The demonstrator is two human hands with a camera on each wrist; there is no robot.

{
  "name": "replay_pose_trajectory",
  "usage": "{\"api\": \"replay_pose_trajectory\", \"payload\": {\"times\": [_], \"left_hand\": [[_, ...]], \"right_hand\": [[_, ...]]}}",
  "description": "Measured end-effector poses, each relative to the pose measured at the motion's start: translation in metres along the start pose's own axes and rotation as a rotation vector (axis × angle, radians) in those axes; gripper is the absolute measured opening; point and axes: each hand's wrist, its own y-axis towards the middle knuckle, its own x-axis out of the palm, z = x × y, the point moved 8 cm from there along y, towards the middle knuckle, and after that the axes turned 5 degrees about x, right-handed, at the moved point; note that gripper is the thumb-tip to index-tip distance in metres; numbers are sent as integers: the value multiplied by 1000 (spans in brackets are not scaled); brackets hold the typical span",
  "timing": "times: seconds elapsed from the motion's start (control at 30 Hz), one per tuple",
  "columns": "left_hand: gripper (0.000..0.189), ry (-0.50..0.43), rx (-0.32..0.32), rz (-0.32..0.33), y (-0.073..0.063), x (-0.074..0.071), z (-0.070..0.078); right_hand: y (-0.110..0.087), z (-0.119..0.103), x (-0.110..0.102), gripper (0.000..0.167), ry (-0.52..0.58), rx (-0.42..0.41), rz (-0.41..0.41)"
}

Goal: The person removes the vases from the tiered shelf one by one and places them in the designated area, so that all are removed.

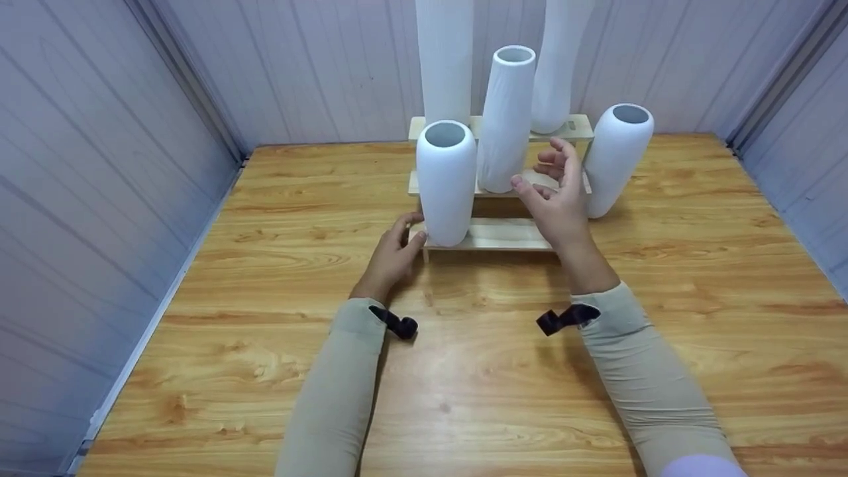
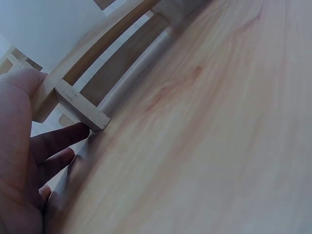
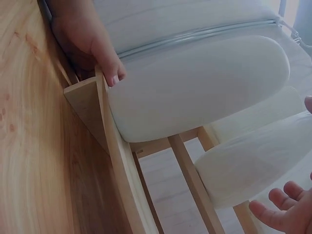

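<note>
A stepped wooden stand [image 1: 507,233] carries several white vases. My left hand [image 1: 392,255] grips the left end of its lowest step; in the left wrist view the fingers [image 2: 61,141] reach down beside the stand's leg. Right by that thumb, a white vase [image 1: 446,192] stands on the lowest step. Another white vase [image 1: 507,126] stands on the middle step. My right hand [image 1: 562,199] is raised just right of it, fingers spread and slightly bent, holding nothing. A third vase [image 1: 616,162] leans against the stand's right side, with its base on the table.
Two taller white vases, one at the left [image 1: 447,59] and one at the right [image 1: 558,73], stand on the top step; the view cuts off their tops. The wood-grain table [image 1: 265,371] ends at pale panel walls [image 1: 318,73] behind and at both sides.
</note>
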Motion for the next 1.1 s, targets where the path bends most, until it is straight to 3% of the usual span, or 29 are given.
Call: {"api": "replay_pose_trajectory", "payload": {"times": [0.73,1.1], "left_hand": [[38,23,24,10,2,1,-4],[37,36,14,10,-1,1,-2]], "right_hand": [[-18,8,43,70,59,-131,-145],[-30,32,67,78,-2,-54,-258]]}}
